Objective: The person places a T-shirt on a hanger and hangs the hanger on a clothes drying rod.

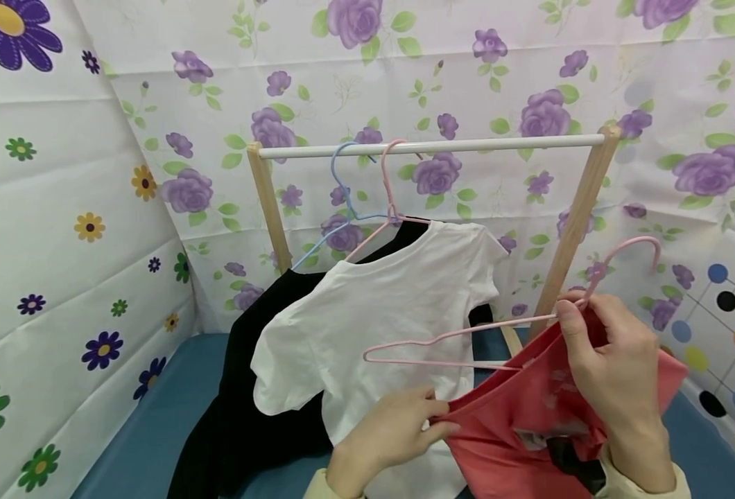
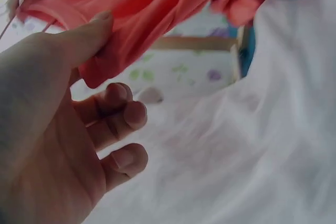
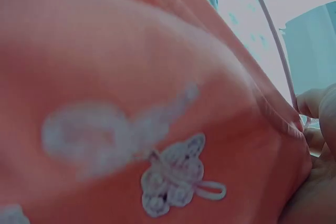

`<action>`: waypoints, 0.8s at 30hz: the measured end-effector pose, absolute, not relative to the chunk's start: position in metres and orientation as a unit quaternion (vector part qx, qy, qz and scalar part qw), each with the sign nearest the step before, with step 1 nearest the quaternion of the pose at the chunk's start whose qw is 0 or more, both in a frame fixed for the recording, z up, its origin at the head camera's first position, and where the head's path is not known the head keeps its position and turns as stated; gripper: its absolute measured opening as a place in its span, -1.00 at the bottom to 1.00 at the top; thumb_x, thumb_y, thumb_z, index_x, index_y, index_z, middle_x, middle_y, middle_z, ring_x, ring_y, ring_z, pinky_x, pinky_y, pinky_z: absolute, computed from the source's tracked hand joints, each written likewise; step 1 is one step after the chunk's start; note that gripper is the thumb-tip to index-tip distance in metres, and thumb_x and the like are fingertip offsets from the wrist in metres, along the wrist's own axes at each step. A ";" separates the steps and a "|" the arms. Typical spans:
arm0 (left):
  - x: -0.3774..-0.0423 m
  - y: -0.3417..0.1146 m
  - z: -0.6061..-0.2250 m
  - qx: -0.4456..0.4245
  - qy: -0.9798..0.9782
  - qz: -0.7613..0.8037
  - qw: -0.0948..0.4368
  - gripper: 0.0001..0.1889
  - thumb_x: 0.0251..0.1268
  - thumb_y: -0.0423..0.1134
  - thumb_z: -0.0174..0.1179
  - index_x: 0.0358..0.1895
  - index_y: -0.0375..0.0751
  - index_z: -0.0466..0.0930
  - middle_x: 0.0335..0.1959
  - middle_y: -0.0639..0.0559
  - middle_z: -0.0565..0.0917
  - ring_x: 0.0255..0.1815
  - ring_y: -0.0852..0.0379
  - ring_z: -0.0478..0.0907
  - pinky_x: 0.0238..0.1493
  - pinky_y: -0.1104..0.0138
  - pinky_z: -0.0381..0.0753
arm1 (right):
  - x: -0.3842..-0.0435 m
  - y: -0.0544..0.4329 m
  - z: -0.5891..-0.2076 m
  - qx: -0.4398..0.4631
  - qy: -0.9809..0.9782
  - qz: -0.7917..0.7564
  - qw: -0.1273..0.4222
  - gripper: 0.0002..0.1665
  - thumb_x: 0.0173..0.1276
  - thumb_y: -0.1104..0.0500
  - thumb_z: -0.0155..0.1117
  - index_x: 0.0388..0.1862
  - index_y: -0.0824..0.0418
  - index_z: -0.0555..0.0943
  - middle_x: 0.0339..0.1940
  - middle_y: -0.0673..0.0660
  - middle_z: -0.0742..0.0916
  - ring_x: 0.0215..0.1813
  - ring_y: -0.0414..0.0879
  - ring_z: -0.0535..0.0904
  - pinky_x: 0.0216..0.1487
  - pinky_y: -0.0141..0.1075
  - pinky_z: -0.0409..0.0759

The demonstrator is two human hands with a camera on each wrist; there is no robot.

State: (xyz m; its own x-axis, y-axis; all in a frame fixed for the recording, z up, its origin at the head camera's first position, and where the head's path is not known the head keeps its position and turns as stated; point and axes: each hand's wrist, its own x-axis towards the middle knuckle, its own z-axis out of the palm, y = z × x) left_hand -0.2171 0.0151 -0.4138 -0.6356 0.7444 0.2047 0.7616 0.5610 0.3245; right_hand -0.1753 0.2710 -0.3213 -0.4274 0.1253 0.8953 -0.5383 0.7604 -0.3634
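A coral-pink garment (image 1: pixel 498 450) hangs between both hands, its neckline partly over a pink hanger (image 1: pixel 498 324). At the hanger's neck, just below the hook, my right hand (image 1: pixel 617 360) grips it together with the fabric. My left hand (image 1: pixel 389 426) pinches the garment's edge between thumb and fingers, and the hanger's bare left arm sticks out above it. In the left wrist view the thumb presses on the coral cloth (image 2: pixel 142 19) while the other fingers curl beneath. White floral trim (image 3: pixel 173 177) shows on the garment's front in the right wrist view.
Behind the hands stands a wooden rack with a white rail (image 1: pixel 498 144). A white T-shirt (image 1: pixel 392 312) hangs there on a pink hanger, in front of a black garment (image 1: pixel 255 381) and a blue hanger (image 1: pixel 324 238). Blue cloth (image 1: pixel 161 409) covers the surface; flowered sheets surround it.
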 end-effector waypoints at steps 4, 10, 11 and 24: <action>-0.222 -0.004 -0.402 -0.427 -0.870 -0.239 0.057 -0.72 0.45 0.12 0.06 -0.35 0.12 0.62 -0.44 0.32 0.41 -0.50 0.40 0.32 -0.46 0.53 0.33 | -0.175 0.277 -0.322 0.115 -0.775 0.331 0.525 -0.86 0.34 0.27 0.31 -0.26 0.38 0.64 -0.21 0.02 0.68 -0.34 -0.46 0.46 -0.34 -0.68 0.37; -0.226 -0.035 -0.385 -0.426 -0.839 -0.318 0.112 -0.74 0.44 0.04 0.10 -0.44 0.09 0.52 -0.50 0.30 0.39 -0.50 0.33 0.33 -0.43 0.50 0.34 | -0.176 0.281 -0.323 0.098 -0.778 0.331 0.525 -0.86 0.33 0.25 0.30 -0.33 0.35 0.62 -0.37 -0.13 0.59 -0.43 -0.43 0.41 -0.42 -0.65 0.33; -0.226 -0.040 -0.383 -0.422 -0.836 -0.330 0.121 -0.74 0.44 0.04 0.11 -0.45 0.10 0.49 -0.51 0.31 0.37 -0.52 0.33 0.32 -0.44 0.48 0.34 | -0.176 0.281 -0.323 0.098 -0.779 0.330 0.524 -0.85 0.33 0.24 0.30 -0.35 0.34 0.61 -0.40 -0.16 0.56 -0.46 -0.42 0.39 -0.45 -0.63 0.32; -0.221 -0.076 -0.364 -0.388 -0.826 -0.358 0.196 -0.80 0.41 -0.04 0.17 -0.41 0.13 0.43 -0.61 0.35 0.34 -0.60 0.33 0.34 -0.54 0.44 0.38 | -0.182 0.275 -0.328 0.116 -0.822 0.300 0.470 -0.87 0.38 0.24 0.23 -0.39 0.25 0.55 -0.49 0.01 0.51 -0.48 -0.32 0.32 -0.50 -0.47 0.26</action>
